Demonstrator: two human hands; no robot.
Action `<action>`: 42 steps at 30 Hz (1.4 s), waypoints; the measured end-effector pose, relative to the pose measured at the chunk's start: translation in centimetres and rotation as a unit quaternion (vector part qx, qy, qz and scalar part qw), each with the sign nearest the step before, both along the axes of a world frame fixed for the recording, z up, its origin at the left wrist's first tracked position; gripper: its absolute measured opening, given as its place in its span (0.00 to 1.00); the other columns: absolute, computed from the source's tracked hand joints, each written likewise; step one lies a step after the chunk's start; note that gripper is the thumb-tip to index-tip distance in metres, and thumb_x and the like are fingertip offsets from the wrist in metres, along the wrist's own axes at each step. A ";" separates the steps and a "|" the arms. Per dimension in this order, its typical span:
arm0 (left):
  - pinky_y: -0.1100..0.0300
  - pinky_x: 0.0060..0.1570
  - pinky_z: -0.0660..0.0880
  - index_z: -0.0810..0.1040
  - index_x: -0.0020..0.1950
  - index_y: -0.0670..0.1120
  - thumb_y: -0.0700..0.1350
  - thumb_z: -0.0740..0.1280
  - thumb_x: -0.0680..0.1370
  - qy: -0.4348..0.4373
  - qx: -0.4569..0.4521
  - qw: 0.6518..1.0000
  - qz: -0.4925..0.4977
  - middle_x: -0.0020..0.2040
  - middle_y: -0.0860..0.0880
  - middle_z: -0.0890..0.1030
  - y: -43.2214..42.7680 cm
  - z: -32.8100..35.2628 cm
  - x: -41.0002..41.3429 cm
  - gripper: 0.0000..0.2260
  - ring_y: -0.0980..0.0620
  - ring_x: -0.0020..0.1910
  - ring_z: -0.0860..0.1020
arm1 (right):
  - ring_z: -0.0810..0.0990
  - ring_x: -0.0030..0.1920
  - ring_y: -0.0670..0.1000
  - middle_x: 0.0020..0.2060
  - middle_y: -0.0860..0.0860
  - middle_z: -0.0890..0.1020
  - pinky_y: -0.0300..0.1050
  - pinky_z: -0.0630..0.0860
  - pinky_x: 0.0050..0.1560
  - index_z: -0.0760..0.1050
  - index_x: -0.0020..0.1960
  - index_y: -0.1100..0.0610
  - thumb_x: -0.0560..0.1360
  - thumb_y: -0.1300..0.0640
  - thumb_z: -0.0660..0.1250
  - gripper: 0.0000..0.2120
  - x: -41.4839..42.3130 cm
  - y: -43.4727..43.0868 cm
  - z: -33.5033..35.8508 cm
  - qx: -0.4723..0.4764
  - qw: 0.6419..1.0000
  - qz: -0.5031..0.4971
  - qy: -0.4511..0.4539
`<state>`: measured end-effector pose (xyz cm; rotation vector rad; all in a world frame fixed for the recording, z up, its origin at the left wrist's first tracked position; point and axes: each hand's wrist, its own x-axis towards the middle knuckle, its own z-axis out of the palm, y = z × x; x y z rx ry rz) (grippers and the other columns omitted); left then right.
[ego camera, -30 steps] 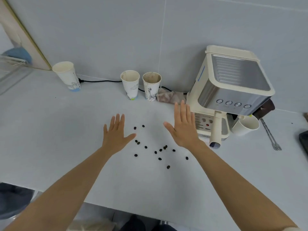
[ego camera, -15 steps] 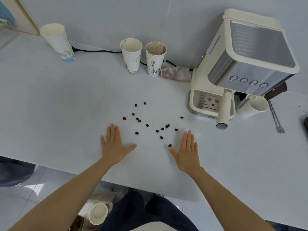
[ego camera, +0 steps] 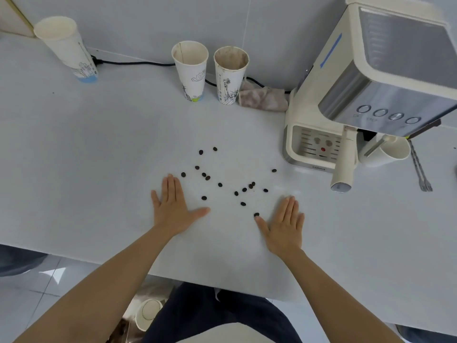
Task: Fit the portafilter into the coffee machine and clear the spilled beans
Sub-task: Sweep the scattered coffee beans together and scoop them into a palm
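From my head camera, looking down, both my hands lay flat and empty on the pale grey countertop [ego camera: 74, 169], palms down, fingers straight and held together, thumbs spread toward each other. My left hand [ego camera: 173, 209] and my right hand [ego camera: 284, 226] rested well apart, with a bare strip of counter between them.

The small dark brown spilled coffee beans [ego camera: 220, 184] lay scattered just beyond my fingertips, away from me, mostly in the gap ahead between the two hands. One bean [ego camera: 256, 214] sat just beside my right thumb; another [ego camera: 183, 174] sat just beside my left fingertips. The scatter ran roughly left to right, so either hand looked about equally near, and I judged a sweep inward from both sides would gather them.

The cream and brushed-steel coffee machine [ego camera: 371, 90] stood ahead to my right, nearer my right hand. The cream cylindrical portafilter handle [ego camera: 343, 167] already stuck out from under its front, pointing toward me, apparently fitted.
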<state>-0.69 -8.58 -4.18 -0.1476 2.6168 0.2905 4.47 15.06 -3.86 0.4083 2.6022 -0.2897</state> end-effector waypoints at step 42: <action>0.47 0.70 0.52 0.61 0.72 0.40 0.71 0.39 0.71 0.124 0.025 0.864 -0.486 0.72 0.43 0.67 2.8 -1.8 -11.8 0.43 0.46 0.71 0.63 | 0.54 0.73 0.53 0.71 0.56 0.67 0.48 0.41 0.71 0.54 0.72 0.62 0.79 0.41 0.36 0.32 -11.6 -0.8 -2.7 -0.041 0.931 0.336 0.139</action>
